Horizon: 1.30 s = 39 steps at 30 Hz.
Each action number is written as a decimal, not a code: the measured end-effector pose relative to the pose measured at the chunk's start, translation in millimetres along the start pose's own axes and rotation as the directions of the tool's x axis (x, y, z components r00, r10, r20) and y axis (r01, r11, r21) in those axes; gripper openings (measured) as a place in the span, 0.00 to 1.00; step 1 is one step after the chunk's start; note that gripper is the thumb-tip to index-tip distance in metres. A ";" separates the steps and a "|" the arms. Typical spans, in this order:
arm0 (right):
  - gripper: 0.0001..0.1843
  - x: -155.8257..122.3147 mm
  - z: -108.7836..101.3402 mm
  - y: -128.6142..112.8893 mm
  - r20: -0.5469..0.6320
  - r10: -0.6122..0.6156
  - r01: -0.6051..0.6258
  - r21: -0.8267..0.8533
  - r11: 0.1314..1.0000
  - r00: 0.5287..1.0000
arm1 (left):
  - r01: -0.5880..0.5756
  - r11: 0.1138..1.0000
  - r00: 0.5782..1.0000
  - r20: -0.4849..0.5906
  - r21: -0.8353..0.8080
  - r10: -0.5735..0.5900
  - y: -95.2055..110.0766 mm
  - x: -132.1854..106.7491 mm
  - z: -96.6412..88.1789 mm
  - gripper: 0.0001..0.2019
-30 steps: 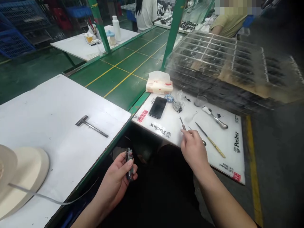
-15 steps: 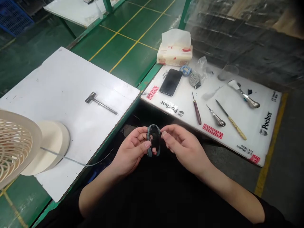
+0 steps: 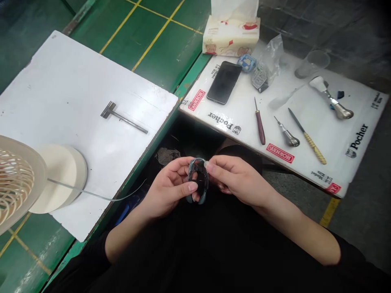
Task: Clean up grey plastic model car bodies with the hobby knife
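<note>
A small, hollow, dark blue-grey oval shell (image 3: pixel 205 195) is held up in front of my black clothing. My left hand (image 3: pixel 171 183) grips its left side, thumb laid over the near edge and fingers behind. At the upper right rim, the thumb and forefinger of my right hand (image 3: pixel 233 175) are pinched together on the shell. Part of its rim is hidden by my fingertips. Closest to my hands on the right table lie an awl with a dark red handle (image 3: pixel 260 127), a short metal-handled pick (image 3: pixel 288 136) and a file with a yellow handle (image 3: pixel 311 145).
On the left white board (image 3: pixel 61 89) are a metal hammer (image 3: pixel 128 121) and a cream fan (image 3: pixel 18 183) with a trailing cord. The right table (image 3: pixel 238 95) bears a phone (image 3: pixel 224 82), tissue pack (image 3: pixel 230 36), blue lump (image 3: pixel 247 63), plastic bag (image 3: pixel 273 49), clear cup (image 3: pixel 314 63) and metal-handled brush (image 3: pixel 332 97).
My right thumb and forefinger have come onto the shell's upper right rim from just beside it. The shell has tilted slightly, and the camera view has shifted downward and closer to the tables.
</note>
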State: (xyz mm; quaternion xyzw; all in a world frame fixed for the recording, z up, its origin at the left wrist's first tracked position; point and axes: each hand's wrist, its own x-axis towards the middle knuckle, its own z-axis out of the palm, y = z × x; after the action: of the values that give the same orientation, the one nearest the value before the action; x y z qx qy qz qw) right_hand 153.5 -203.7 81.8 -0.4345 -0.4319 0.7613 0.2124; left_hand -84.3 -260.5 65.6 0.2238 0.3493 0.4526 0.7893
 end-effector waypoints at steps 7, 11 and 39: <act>0.36 2.2 -0.8 4.6 0.086 0.076 -0.087 0.131 0.987 0.993 | -0.034 0.998 0.999 0.044 0.055 0.032 0.5 -3.0 -3.2 0.25; 0.35 1.1 -0.5 8.5 0.101 0.069 -0.088 0.190 0.978 0.992 | -0.016 0.999 1.000 0.027 0.030 0.015 1.8 0.3 1.5 0.24; 0.30 -4.3 -2.2 20.9 0.095 -0.047 0.020 0.266 0.964 0.994 | 0.043 0.999 0.998 -0.054 -0.015 -0.043 7.3 6.4 14.8 0.23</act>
State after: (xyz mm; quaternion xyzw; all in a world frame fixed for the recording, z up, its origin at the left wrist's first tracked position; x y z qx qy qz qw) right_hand 158.8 -216.9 65.8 -0.3559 -0.3435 0.8295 0.2592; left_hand -75.0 -252.0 78.0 0.1983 0.3721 0.4439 0.7907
